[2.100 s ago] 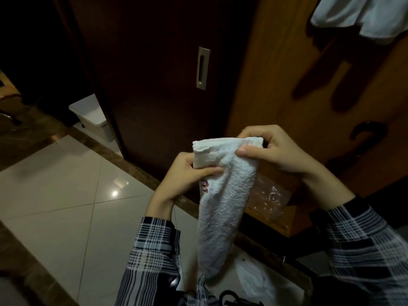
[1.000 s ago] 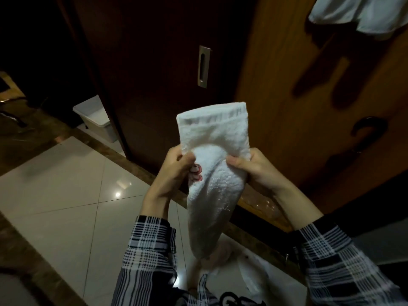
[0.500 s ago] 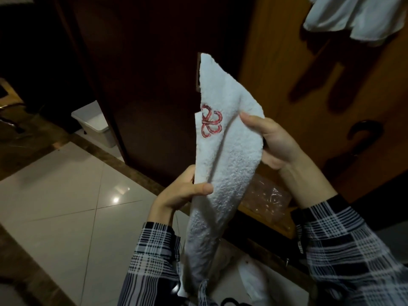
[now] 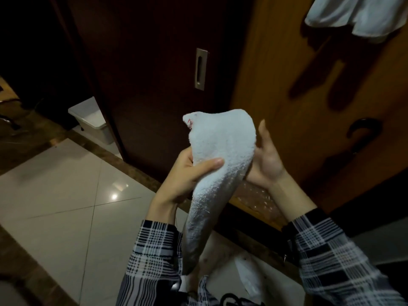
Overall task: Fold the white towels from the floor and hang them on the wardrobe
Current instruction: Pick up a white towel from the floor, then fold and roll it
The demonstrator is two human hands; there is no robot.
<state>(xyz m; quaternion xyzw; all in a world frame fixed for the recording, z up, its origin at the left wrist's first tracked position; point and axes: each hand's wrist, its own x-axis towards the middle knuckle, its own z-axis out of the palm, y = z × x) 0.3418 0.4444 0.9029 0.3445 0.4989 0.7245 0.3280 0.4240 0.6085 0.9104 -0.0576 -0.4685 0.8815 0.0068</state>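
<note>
A white towel (image 4: 220,149) hangs lengthwise between my hands in front of the wardrobe, its top folded over and a trace of red stitching at the upper left corner. My left hand (image 4: 187,173) grips it from the left, thumb pressed across the front. My right hand (image 4: 267,160) is behind the towel's right side, palm toward it, fingers mostly hidden by the cloth. Other white towels (image 4: 353,14) hang over the top of the open wardrobe door (image 4: 309,85) at the upper right.
A dark wardrobe panel with a metal recessed handle (image 4: 201,69) stands straight ahead. A white lidded bin (image 4: 90,118) sits on the floor to the left. White cloth (image 4: 247,277) lies on the tiled floor (image 4: 66,195) below my arms. Crumpled clear plastic (image 4: 258,199) rests on the wardrobe's bottom ledge.
The towel's raised upper end, which showed the red emblem, has come down and folded over toward the left. My right hand has shifted behind the towel; my left still grips it.
</note>
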